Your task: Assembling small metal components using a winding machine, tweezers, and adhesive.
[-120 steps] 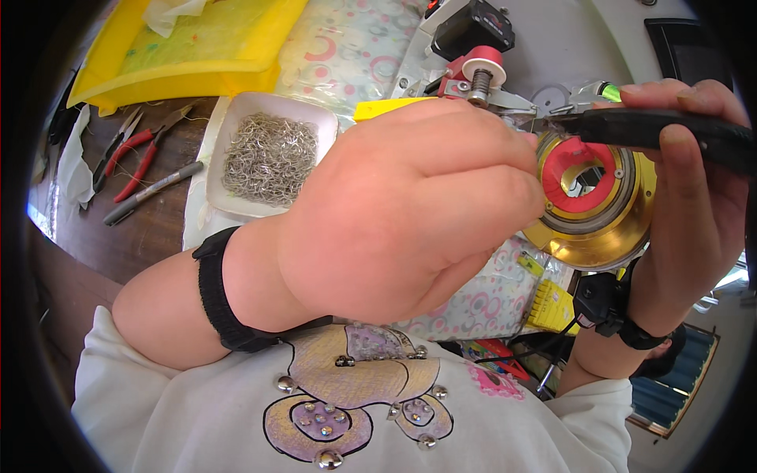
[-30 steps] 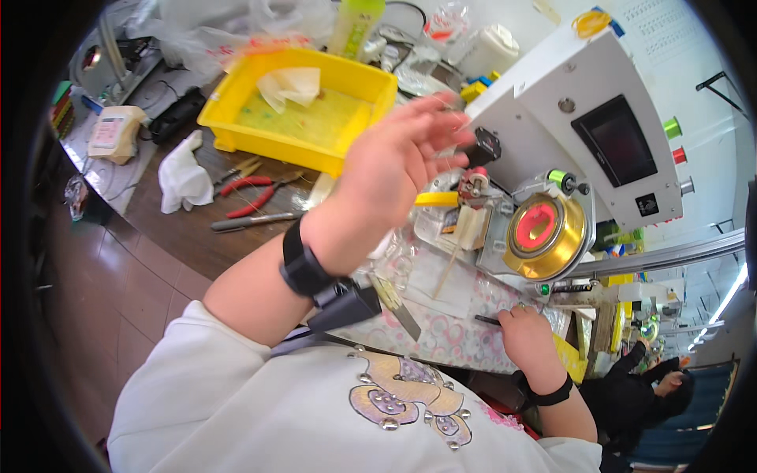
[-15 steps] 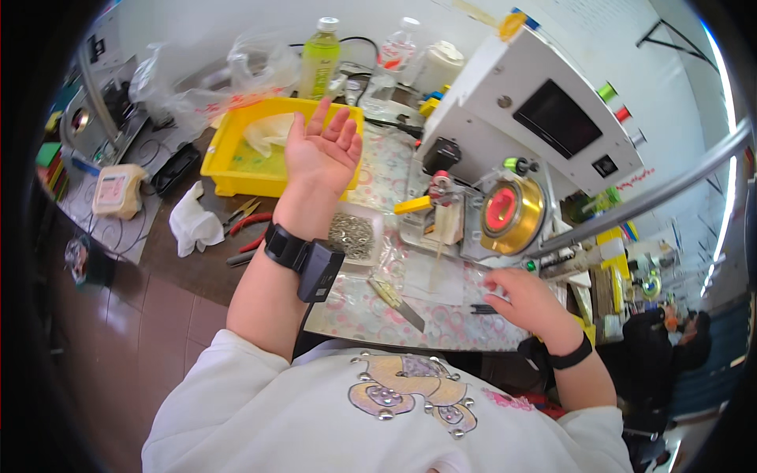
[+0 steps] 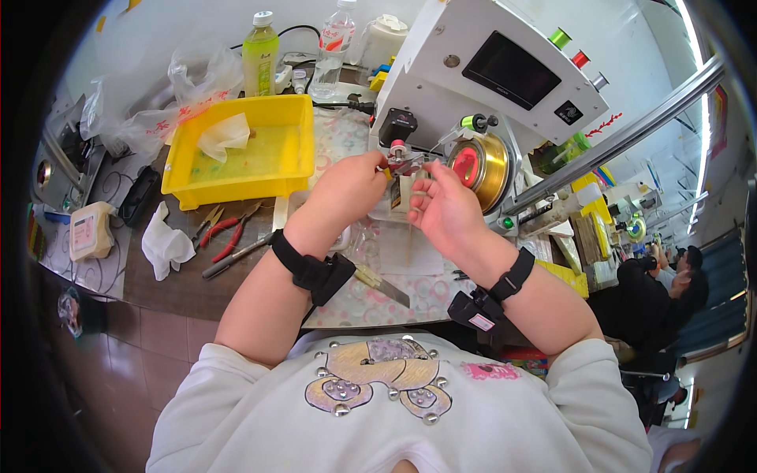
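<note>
A white benchtop machine (image 4: 441,55) with a dark screen stands ahead of me, a gold spool with a red centre (image 4: 468,165) on its front. Closed at the machine's small front mechanism (image 4: 402,162) is my left hand (image 4: 347,188), its fingertips around a yellow handle (image 4: 387,171) that they mostly cover. Just right of it, my right hand (image 4: 451,206) is raised beside the gold spool. Its thumb and forefinger come together at the mechanism while the other fingers curl loosely. Whatever they pinch is too small to make out.
A yellow basin (image 4: 236,189) holding a white tissue stands left. Red-handled pliers (image 4: 225,236), a crumpled tissue (image 4: 167,244) and a utility knife (image 4: 382,285) lie nearer. Drink bottles (image 4: 261,59) stand behind. A metal rail (image 4: 615,142) slants across the right side.
My left hand has come from above the yellow basin to the machine's mechanism and closed on the yellow handle. My right hand has moved up and left from the table's front to the same place.
</note>
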